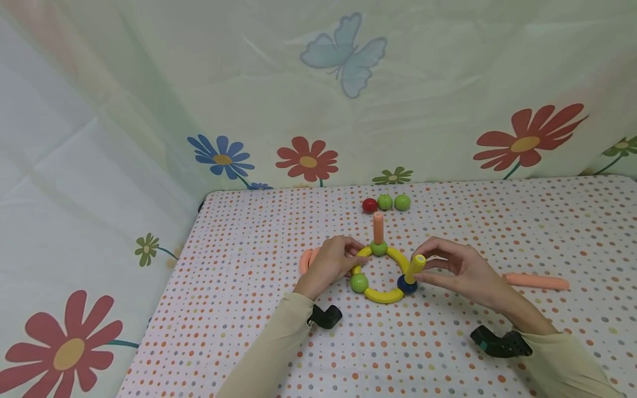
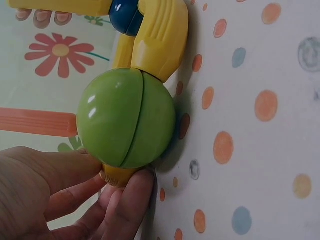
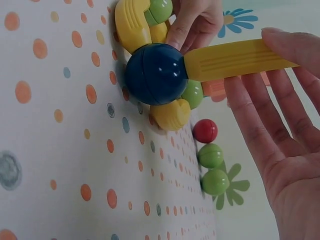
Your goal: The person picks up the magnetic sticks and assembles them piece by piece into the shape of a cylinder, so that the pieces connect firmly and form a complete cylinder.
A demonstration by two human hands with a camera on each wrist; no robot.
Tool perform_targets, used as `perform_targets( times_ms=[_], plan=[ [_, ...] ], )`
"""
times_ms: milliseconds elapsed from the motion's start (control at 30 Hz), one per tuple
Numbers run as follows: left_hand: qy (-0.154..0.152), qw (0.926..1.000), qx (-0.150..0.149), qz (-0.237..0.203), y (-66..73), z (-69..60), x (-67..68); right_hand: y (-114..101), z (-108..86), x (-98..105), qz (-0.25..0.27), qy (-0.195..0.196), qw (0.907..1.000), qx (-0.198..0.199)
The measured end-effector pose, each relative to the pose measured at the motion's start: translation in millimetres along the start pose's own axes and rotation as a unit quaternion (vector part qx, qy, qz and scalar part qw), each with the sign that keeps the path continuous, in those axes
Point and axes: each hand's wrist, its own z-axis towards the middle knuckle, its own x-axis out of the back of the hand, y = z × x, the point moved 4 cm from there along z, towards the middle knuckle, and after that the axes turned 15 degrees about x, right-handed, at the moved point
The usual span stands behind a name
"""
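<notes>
A ring of curved yellow rods (image 1: 384, 296) joined by balls lies on the table: a green ball (image 1: 359, 283) at front left, another green ball (image 1: 379, 248) at the back and a dark blue ball (image 1: 407, 285) at right. From the back ball rises a straight orange rod (image 1: 378, 228). My left hand (image 1: 332, 261) pinches the curved yellow rod (image 2: 118, 176) at the ring's left, beside the front-left ball. With thumb and fingertips my right hand (image 1: 465, 271) holds a straight yellow rod (image 3: 235, 60), which stands slightly tilted on the blue ball.
Behind the ring sit a red ball (image 1: 369, 205) and two loose green balls (image 1: 402, 202). An orange straight rod (image 1: 539, 281) lies to the right, by my right wrist. Curved orange pieces (image 1: 304, 262) are partly hidden behind my left hand. A flowered curtain (image 1: 428, 110) borders the table's back.
</notes>
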Motion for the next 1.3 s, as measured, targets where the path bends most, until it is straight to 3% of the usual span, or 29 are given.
perform_targets(
  times_ms=[500,633,933,1167,1300],
  plan=[
    [-0.005,0.9998,0.004,-0.018,-1.8,1.8,2.0,0,7.5,-3,-0.002,-0.009,1.0000,0.000],
    [-0.001,1.0000,0.006,-0.008,-1.7,1.8,2.3,-1,9.9,2,-0.014,0.000,0.9997,-0.021],
    [-0.006,1.0000,0.004,-0.007,-2.7,2.8,3.1,6,50.0,16,-0.039,0.025,0.9974,-0.055],
    [-0.002,0.9999,0.009,-0.005,-2.8,3.0,2.5,30,79.0,-3,-0.060,-0.064,0.9930,-0.078],
    [-0.004,0.9999,0.012,-0.004,-1.0,2.1,0.7,37,79.9,-12,-0.069,-0.078,0.9926,-0.064]
  ],
)
